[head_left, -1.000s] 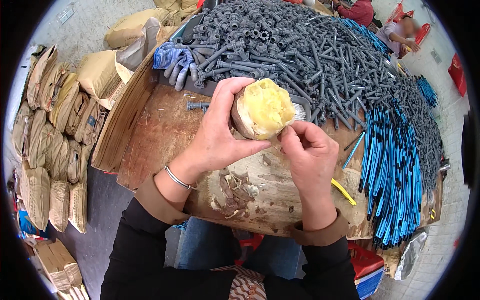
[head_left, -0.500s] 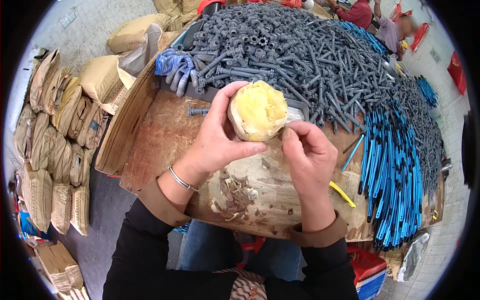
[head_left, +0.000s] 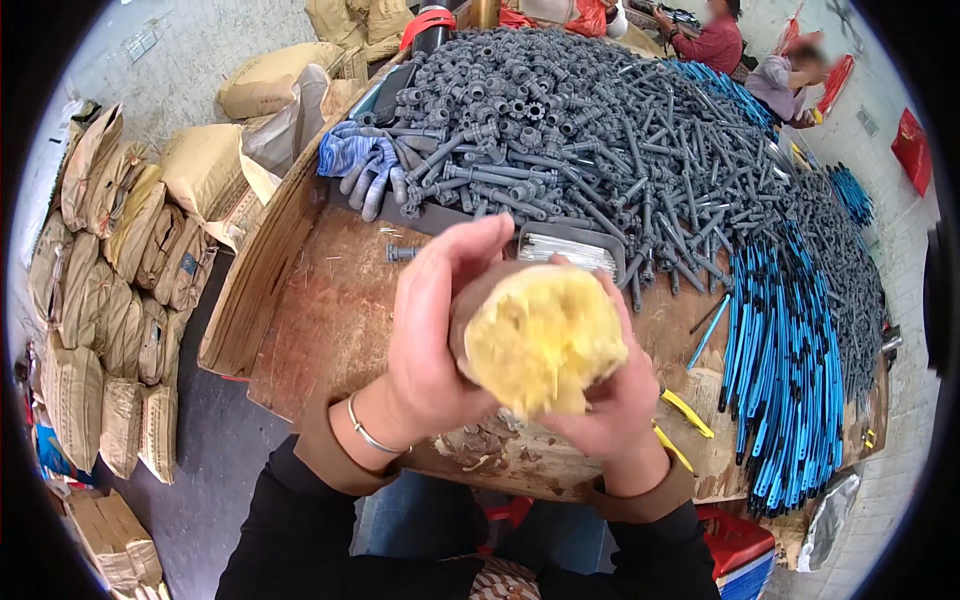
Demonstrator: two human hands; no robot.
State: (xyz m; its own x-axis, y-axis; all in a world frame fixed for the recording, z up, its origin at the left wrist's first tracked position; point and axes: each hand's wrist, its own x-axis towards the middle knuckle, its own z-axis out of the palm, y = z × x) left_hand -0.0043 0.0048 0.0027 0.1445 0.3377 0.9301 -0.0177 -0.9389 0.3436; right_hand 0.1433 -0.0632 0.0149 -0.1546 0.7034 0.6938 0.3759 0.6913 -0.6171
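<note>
- Cupping a round, partly peeled, yellow-fleshed tuber (head_left: pixel 545 340) between them, both bare hands met in the middle of the head view, and there it was, held up above the table!
- Left hand (head_left: pixel 430 335) gripped the tuber's left side, its fingers raised around brownish skin, a shiny silver bangle (head_left: pixel 368 427) at the wrist.
- Right hand (head_left: pixel 620 385) grasped the opposite side, fingers running up behind; blur and the tuber hid just how they closed.
- Down below, brown scraps of peel (head_left: pixel 475 446) lay on the worn wooden table (head_left: pixel 320 320), near its front edge and partly covered by the hands.
- Just right of the right hand, two curved yellow handles (head_left: pixel 688 414) showed, one partly behind the wrist.
- Beyond the hands sat a small grey tray (head_left: pixel 622 258) of thin, silvery pins (head_left: pixel 565 252), right up against the big heap of dark grey plastic fittings (head_left: pixel 540 120).
- Over at the heap's left, a blue glove with grey fingers (head_left: pixel 365 165) rested crumpled.
- On the right side, what a spread: slim blue-and-black sticks (head_left: pixel 785 390) fanned toward the table's edge.
- Far off at upper right, a person in a red top (head_left: pixel 705 42) sat near another in a pale top (head_left: pixel 777 85).
</note>
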